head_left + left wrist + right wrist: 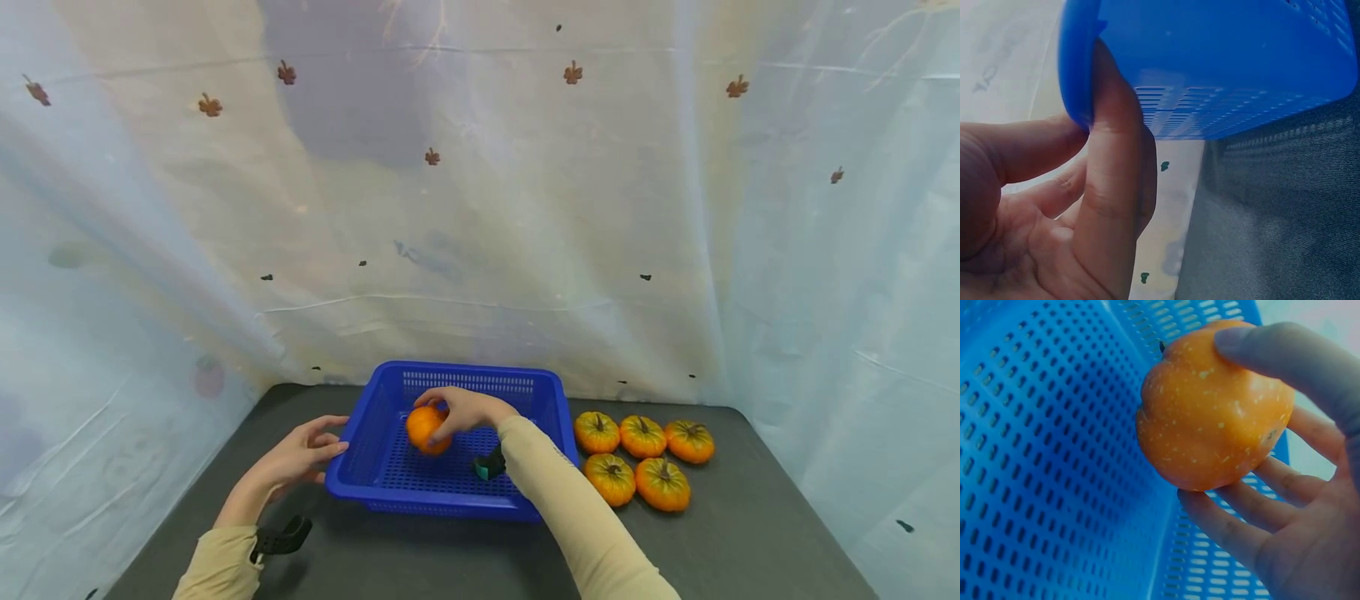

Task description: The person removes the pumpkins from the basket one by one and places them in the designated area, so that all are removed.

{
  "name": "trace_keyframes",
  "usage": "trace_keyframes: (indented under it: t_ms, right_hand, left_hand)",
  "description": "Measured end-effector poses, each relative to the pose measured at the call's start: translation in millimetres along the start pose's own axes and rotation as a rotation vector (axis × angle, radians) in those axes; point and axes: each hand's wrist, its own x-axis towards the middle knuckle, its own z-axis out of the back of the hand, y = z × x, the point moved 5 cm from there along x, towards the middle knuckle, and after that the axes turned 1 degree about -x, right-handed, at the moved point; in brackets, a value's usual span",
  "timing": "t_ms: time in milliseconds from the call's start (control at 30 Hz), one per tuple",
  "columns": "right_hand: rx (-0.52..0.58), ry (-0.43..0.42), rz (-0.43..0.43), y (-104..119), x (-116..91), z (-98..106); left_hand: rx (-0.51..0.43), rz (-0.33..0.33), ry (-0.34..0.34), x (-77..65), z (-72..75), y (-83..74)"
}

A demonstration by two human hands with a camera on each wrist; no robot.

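My right hand (467, 410) holds a small orange pumpkin (428, 430) inside the blue plastic basket (442, 502). The right wrist view shows the pumpkin (1210, 412) close up, smooth, lobed and pale-speckled, with a dark stem at one side. Thumb and fingertips of that hand (1297, 531) sit around it, over the slotted basket (1035, 456). At the basket's left side, my left hand (292, 457) pinches the rim. In the left wrist view the left hand's (1079, 206) thumb and fingers meet at the rim of the basket (1075, 69).
Several small orange-and-green pumpkins (642, 437) stand in two rows right of the basket, on the dark table (420, 558). A printed plastic sheet (495, 217) hangs behind and at both sides. Dark bands (282, 537) sit on the wrists.
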Motion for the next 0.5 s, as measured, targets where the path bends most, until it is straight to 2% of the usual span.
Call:
trace_keyframes:
  t_ms: [167, 500]
  right_hand:
    - [0.028, -0.021, -0.004, -1, -9, 12]
    - [0.108, -0.063, 0.058, -2, -31, 35]
  left_hand:
    - [0.000, -0.001, 0.004, -0.5, -0.1, -1.7]
    - [-0.010, 0.016, 0.014, 0.9, 0.3, 0.0]
